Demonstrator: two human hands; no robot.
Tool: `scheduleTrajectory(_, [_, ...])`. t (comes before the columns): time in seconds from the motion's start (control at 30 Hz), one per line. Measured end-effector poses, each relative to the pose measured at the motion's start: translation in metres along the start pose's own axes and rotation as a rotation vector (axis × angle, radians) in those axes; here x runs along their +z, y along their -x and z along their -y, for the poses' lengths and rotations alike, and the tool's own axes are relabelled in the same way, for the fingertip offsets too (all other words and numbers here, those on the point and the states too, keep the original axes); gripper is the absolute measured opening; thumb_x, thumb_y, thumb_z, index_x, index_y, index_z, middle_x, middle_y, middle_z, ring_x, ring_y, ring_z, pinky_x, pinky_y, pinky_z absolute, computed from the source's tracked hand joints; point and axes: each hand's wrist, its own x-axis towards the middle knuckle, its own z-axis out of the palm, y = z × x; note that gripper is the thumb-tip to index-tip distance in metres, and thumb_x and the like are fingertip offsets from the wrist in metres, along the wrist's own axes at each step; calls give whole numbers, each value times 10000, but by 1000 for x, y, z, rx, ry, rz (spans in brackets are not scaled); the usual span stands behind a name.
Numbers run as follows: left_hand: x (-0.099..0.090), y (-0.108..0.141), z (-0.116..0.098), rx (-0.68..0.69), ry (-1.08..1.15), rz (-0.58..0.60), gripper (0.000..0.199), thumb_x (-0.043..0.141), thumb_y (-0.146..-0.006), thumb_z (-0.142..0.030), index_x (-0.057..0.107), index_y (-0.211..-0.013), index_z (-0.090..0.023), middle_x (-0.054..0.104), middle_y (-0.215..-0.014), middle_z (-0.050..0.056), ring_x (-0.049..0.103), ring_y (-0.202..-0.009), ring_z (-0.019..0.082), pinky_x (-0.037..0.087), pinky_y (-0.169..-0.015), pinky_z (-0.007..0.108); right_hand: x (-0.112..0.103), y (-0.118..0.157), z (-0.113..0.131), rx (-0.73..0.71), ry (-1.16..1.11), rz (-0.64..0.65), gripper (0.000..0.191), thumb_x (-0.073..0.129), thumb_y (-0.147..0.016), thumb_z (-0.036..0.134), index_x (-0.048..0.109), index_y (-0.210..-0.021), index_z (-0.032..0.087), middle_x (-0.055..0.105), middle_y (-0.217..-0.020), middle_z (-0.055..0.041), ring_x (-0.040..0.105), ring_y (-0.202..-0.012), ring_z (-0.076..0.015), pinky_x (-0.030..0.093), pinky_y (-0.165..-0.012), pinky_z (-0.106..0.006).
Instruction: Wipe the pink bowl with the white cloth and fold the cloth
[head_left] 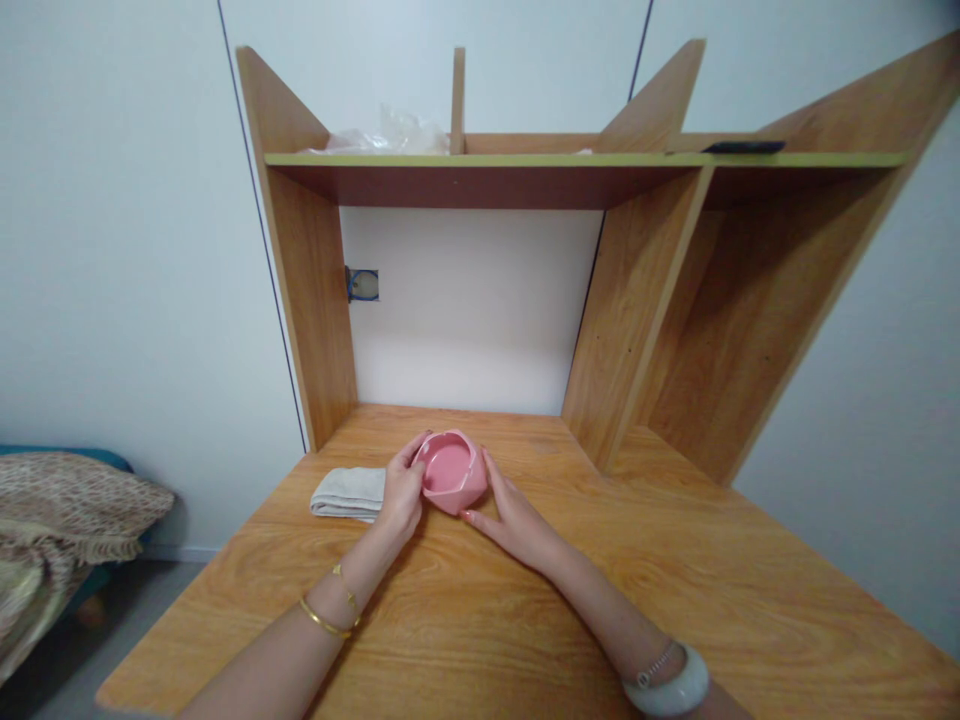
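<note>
A glossy pink ashtray (451,468) with a faceted outer wall and a round hollow is tilted toward me above the desk. My left hand (405,488) grips its left side, the thumb at the rim and the fingers partly hidden behind. On the other side, my right hand (514,510) holds the ashtray between its fingers at the right wall and its thumb at the lower edge. Nothing shows inside the hollow. A folded light grey cloth (346,493) lies on the desk just left of my left hand, which covers its right end.
The wooden desk (480,620) carries a hutch with upright panels (630,330) and a shelf (480,160). Clear plastic bags (390,132) and a dark flat object (744,147) rest up there. An uncovered wall box (364,285) shows wires. Bedding (67,510) is at left.
</note>
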Motion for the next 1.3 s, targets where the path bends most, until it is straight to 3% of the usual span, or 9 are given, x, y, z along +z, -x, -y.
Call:
scheduleTrajectory(0.13, [6, 5, -1, -13, 41, -6, 472, 513, -580, -22, 580, -1028, -156, 609, -1087, 74, 553, -996, 173, 440, -798, 238, 3, -2, -3, 24, -46, -80, 992, 663, -638, 349, 21, -1377, 195, 272, -1388, -143, 286, -1258, -245, 275, -1006, -426])
scheduleTrajectory(0.3, [5, 7, 0, 3, 17, -18, 677, 482, -531, 28, 473, -1157, -230, 594, -1082, 52, 564, -961, 156, 452, -731, 221, 2, -4, -6, -10, -91, -73, 1005, 719, -564, 316, 116, -1361, 213, 329, -1362, -122, 318, -1241, -237, 286, -1005, -405])
scheduleTrajectory(0.43, [4, 5, 0, -15, -7, -61, 593, 470, -507, 4, 544, -1062, -191, 609, -1034, 48, 562, -933, 156, 436, -731, 219, 4, -4, -8, -13, -103, -99, 979, 715, -568, 267, 138, -1358, 234, 340, -1358, -108, 336, -1232, -231, 288, -1004, -402])
scheduleTrajectory(0.6, [5, 6, -3, -114, -47, 143, 459, 427, -460, -50, 637, -861, -130, 646, -855, 47, 563, -803, 170, 420, -652, 221, -1, -2, -9, -27, -15, -98, 974, 710, -578, 260, 137, -1365, 246, 374, -1339, -105, 375, -1203, -238, 321, -975, -397])
scheduleTrajectory(0.87, [5, 8, -1, -180, -50, 155, 460, 480, -516, -101, 587, -955, -188, 633, -823, 12, 548, -695, 132, 411, -599, 212, -3, -1, -15, -12, 70, -107, 964, 683, -612, 243, 91, -1373, 266, 378, -1336, -105, 403, -1179, -246, 341, -950, -416])
scheduleTrajectory(1.03, [7, 9, 1, -172, 36, 203, 469, 524, -532, -102, 590, -985, -202, 614, -992, 23, 548, -828, 147, 433, -681, 221, 6, -3, -25, -45, -1, -164, 931, 661, -610, 208, 118, -1366, 213, 387, -1320, -133, 381, -1196, -256, 330, -964, -431])
scheduleTrajectory(1.17, [7, 9, -1, -187, 83, 216, 452, 592, -537, -113, 594, -982, -193, 619, -957, 24, 546, -865, 153, 424, -751, 240, 14, -3, -36, -42, 14, -193, 713, 468, -673, 76, 228, -1333, 194, 439, -1276, -122, 398, -1183, -233, 320, -976, -439])
scheduleTrajectory(1.3, [7, 8, -1, -192, 115, 242, 465, 639, -540, -131, 595, -999, -191, 615, -997, 32, 541, -914, 159, 409, -807, 254, 10, -7, -31, 81, 156, -400, 712, 365, -646, 10, 231, -1334, 133, 371, -1315, -159, 301, -1242, -249, 275, -995, -480])
